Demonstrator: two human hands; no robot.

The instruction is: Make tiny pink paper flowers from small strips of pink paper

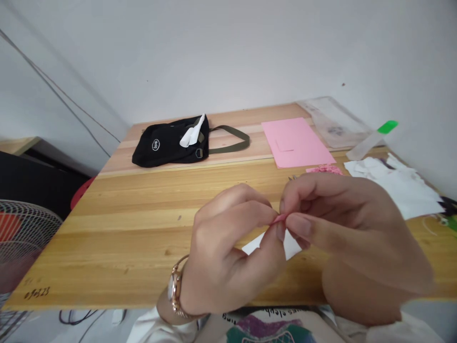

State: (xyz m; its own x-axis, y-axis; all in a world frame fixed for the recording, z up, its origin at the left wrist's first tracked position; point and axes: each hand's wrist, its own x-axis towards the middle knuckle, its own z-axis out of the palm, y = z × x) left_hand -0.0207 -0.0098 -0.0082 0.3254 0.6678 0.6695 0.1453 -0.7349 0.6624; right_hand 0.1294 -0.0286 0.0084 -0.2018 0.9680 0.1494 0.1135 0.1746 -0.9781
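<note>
Over the front of the wooden table, my left hand (232, 252) and my right hand (350, 233) meet fingertip to fingertip. Both pinch a small strip of pink paper (279, 218) between thumb and forefinger. A wristwatch and bracelet are on my left wrist. Behind and below the fingers, white paper (292, 245) shows in part; the hands cover the rest. Just beyond my right hand lies a small heap of pink paper bits (325, 169), partly hidden by that hand.
A black bag (167, 143) with a white tissue lies at the back left of the table (117, 228). Pink sheets (298, 143), a clear plastic sleeve, a green-capped tube (371, 140) and white paper (403, 186) are right. A fan (24, 233) stands left.
</note>
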